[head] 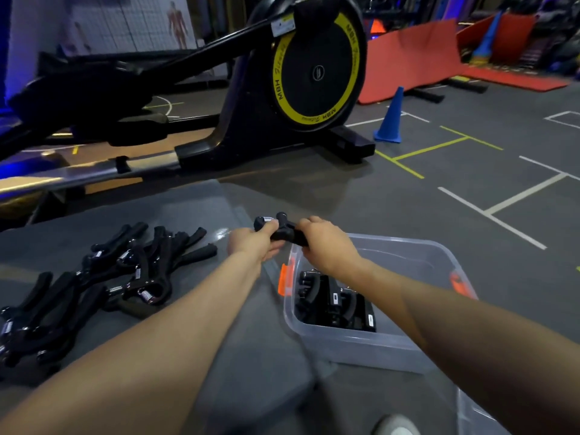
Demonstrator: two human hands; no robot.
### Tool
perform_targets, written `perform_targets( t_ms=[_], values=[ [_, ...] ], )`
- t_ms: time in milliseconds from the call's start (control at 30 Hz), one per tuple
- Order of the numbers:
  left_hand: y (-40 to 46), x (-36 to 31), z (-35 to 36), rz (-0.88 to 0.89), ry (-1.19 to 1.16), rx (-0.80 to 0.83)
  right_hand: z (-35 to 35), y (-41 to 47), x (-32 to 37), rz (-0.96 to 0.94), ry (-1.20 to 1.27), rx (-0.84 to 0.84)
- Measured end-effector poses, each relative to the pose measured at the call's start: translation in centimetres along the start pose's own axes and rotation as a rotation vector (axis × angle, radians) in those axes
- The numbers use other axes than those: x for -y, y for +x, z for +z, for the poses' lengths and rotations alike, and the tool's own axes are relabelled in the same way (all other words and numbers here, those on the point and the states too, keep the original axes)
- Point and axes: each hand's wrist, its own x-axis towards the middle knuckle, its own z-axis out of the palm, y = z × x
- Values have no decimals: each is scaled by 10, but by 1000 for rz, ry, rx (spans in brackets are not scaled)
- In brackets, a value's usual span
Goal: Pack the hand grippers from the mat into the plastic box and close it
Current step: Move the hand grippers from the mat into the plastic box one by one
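— Hand gripper [284, 231]: where is it?
— Your left hand [255, 241] and right hand [328, 243] both grip it, above the plastic box [361, 343] rim at 11 o'clock. More lie on the mat [194, 215], 9 o'clock.

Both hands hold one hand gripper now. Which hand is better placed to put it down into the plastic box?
The right hand, probably. It grips the hand gripper directly above the far left corner of the plastic box. The left hand holds the spring end over the mat, beside the box.
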Motion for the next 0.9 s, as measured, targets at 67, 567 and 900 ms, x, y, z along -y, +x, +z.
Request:
perform_targets(
  t_ms=[67,567,900],
  values=[
    [-2,5,15,6,-3,66,2,-1,-13,74,0,16],
    [48,90,56,348,1214,302,78,-15,-156,865,644,200],
    [75,135,90,327,1401,545,137,-15,-201,1111,885,245]
  ],
)
